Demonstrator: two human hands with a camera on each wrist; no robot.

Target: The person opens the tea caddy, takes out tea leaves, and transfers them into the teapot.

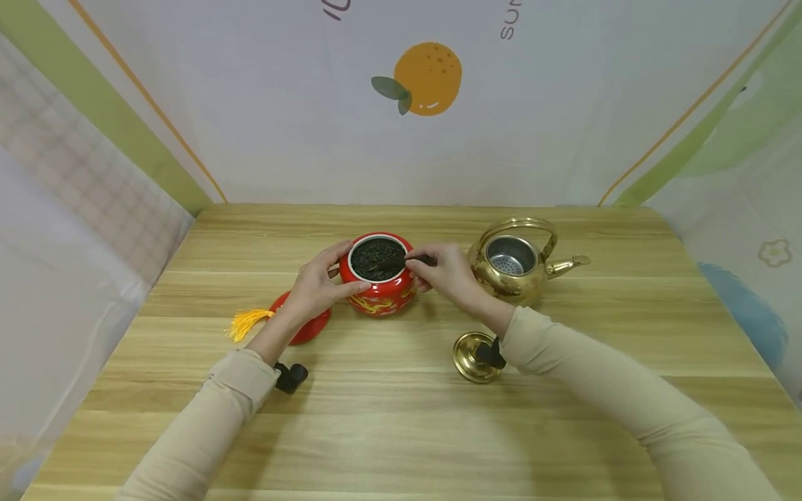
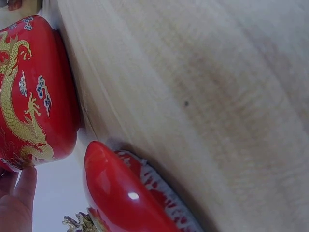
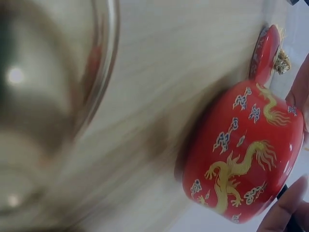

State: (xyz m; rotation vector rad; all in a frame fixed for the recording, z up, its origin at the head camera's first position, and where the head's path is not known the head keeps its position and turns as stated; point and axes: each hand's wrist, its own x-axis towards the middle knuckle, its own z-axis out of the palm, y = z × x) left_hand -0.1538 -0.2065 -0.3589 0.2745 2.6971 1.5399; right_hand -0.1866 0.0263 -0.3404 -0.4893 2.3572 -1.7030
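Observation:
A red jar [image 1: 381,300] with gold dragons stands upright on the table, filled with dark dry tea leaves [image 1: 376,252]. My left hand [image 1: 316,284] holds the jar at its left side, with the thumb at the front of the rim. Over the jar's right rim, my right hand [image 1: 450,273] pinches a dark tea scoop [image 1: 391,264], whose front end lies among the leaves. In the right wrist view, fingertips [image 3: 285,205] show beside the jar [image 3: 236,159], with part of the dark handle. Left of the jar, its red lid [image 1: 315,327] lies partly behind my left forearm.
A brass teapot [image 1: 509,282], uncovered, stands just right of my right hand, with a steel strainer [image 1: 510,255] inside and its spout to the right. Its brass lid [image 1: 468,358] lies in front, beside my right cuff. A yellow tassel [image 1: 246,323] extends from the red lid.

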